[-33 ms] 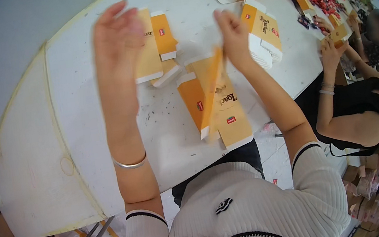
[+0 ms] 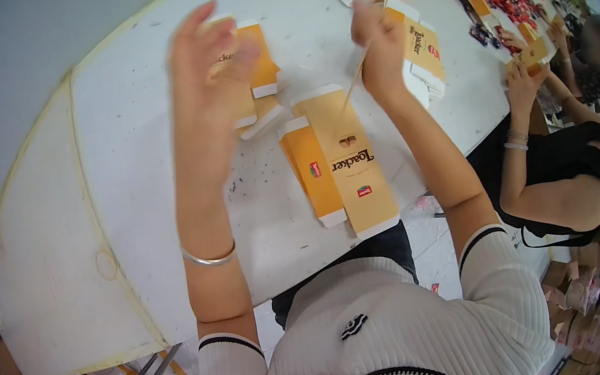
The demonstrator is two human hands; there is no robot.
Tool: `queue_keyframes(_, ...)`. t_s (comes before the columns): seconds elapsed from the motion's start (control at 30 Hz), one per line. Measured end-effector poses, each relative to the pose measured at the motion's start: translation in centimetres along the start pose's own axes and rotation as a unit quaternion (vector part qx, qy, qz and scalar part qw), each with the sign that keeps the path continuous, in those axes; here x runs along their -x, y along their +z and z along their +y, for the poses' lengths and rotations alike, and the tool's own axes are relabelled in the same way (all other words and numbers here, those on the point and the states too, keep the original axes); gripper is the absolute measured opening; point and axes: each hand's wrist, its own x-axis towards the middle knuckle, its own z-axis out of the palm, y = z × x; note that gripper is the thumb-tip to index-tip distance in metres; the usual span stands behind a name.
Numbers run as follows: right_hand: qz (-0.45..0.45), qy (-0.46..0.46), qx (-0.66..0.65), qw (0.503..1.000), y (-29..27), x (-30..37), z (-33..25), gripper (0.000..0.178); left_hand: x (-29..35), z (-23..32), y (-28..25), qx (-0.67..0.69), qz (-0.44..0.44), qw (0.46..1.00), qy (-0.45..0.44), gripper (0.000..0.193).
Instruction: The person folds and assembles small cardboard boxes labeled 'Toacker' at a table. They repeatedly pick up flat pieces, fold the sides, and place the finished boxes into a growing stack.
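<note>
**Folding flat carton blanks at the white table**

Left to right: the left hand (image 2: 212, 77) is hovering above the table (image 2: 123, 182), fingers spread and loose, gripping nothing. It is blurred, and sitting over a small stack of orange carton blanks (image 2: 258, 78); contact with the stack cannot be told. Just right of centre, a half-opened orange carton (image 2: 339, 163) is lying flat near the table's front edge, flaps out. The right hand (image 2: 381, 45) is closed in a pinch on the edge of a thin blank (image 2: 356, 81) held edge-on above that carton. Beside it, a second stack of blanks (image 2: 423, 51) is resting. Far right, another person's hand (image 2: 523, 83) is working on a separate carton.

Judgement: doing this well means pinching close to the crease, keeping the panel square, and bringing the free hand down to steady the carton before folding.
</note>
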Motion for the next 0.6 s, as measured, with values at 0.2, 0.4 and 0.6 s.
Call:
queue_keyframes(0.2, -0.131, -0.090, -0.303, 0.940, 1.6, -4.3, -4.2, 0.031, -0.1, -2.3, 1.3, 0.094, -0.212, 0.940, -0.250, 0.074)
queue_keyframes(0.4, -0.112, -0.229, -0.098, 0.962, 0.3, -6.6, -4.2, 0.030, -1.4, -1.4, -0.6, 0.033, -0.056, 0.996, -0.068, 0.052)
queue_keyframes(0.6, -0.163, -0.320, 0.202, 0.911, 4.4, -2.6, -5.1, 0.020, -1.0, -1.5, -0.5, -0.133, 0.022, 0.988, 0.070, 0.039)
